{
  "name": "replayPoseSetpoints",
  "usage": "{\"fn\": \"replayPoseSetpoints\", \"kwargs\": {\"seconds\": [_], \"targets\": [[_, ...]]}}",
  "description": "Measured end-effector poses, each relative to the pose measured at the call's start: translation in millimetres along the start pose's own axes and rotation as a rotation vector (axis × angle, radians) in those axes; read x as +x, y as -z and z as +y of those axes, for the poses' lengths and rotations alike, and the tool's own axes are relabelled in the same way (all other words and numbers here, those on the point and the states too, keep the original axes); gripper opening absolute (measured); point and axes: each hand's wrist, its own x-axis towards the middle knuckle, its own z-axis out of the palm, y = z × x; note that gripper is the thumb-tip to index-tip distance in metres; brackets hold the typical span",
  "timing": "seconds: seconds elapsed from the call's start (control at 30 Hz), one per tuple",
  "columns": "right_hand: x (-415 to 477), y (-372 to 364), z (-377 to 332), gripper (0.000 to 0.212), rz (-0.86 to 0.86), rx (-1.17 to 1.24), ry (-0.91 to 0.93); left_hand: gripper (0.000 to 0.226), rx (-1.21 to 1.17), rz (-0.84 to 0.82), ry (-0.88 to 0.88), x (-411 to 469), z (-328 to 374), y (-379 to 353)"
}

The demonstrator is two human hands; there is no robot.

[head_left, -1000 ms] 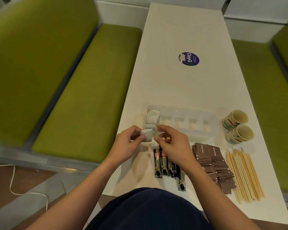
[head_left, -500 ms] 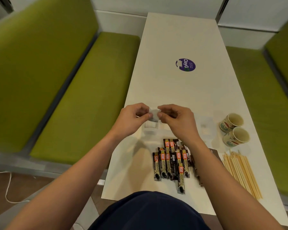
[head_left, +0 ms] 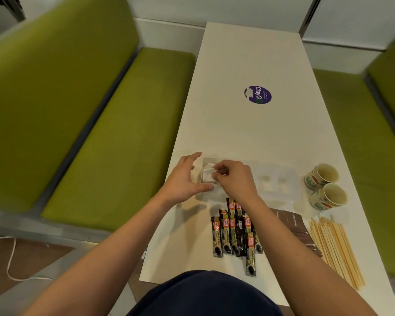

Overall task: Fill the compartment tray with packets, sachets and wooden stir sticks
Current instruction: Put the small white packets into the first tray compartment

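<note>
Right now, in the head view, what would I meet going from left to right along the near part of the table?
Black granule sachets → brown packets → wooden stir sticks.

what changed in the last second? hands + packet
Both hands carried the white packet forward to the leftmost compartment of the compartment tray. The left hand let go and now spreads open beside that end; the right hand still pinches the packet. Granules sachets, brown packets, stir sticks and paper cups stayed put.
</note>
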Motion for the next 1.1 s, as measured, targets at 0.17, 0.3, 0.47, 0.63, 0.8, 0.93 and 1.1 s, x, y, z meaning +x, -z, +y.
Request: {"fn": "replayPoseSetpoints", "kwargs": {"seconds": [0.17,0.3,0.47,0.63,0.8,0.93,1.1], "targets": [[-4.9,0.0,2.3,0.034,0.092,-0.070,0.117,0.094,-0.006,-0.039,-0.022,8.2,0.6,-2.1],[-5.1,4.5,5.2,0.024,0.081,-0.140,0.179,0.093,-0.044,-0.048,-0.008,12.8,-1.6,0.0],[0.2,3.5,6.1,0.038,0.004,-0.231,0.178,0.100,-0.087,-0.050,0.019,14.6,0.7,1.1],[0.6,0.9,3.5,0.041,0.035,-0.248,0.188,0.102,-0.078,-0.048,0.026,15.1,0.4,2.1],[-1.9,-1.3,3.4,0.024,0.077,-0.239,0.220,0.101,-0.064,-0.028,0.019,15.6,0.2,0.4],[0.4,-4.2,7.0,0.024,0.035,-0.306,0.193,0.099,-0.054,-0.031,0.020,15.7,-0.6,0.6],[-7.5,-2.4,9.2,0.024,0.059,-0.263,0.212,0.097,-0.041,-0.050,0.025,16.0,-2.5,3.8]]}}
